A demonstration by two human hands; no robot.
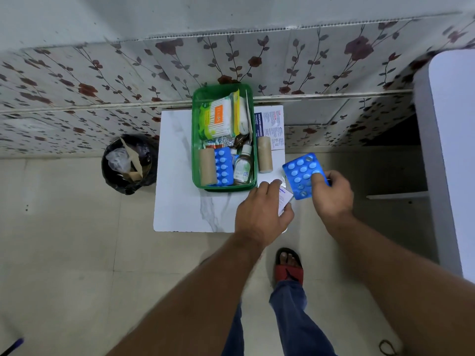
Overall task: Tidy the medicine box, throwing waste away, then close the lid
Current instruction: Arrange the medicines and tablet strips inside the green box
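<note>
The green medicine box stands open on a small white marble-look table. Inside it lie a cotton-swab pack, a brown bandage roll, a blue blister pack and small bottles. My right hand holds a second blue blister strip, partly used, just right of the box. My left hand grips a small white carton at the table's right edge.
A black-bagged bin with paper and plastic waste stands on the floor left of the table. Beside the box lie another brown roll and a printed white carton. A white cabinet rises at the right. My sandalled foot is below the table.
</note>
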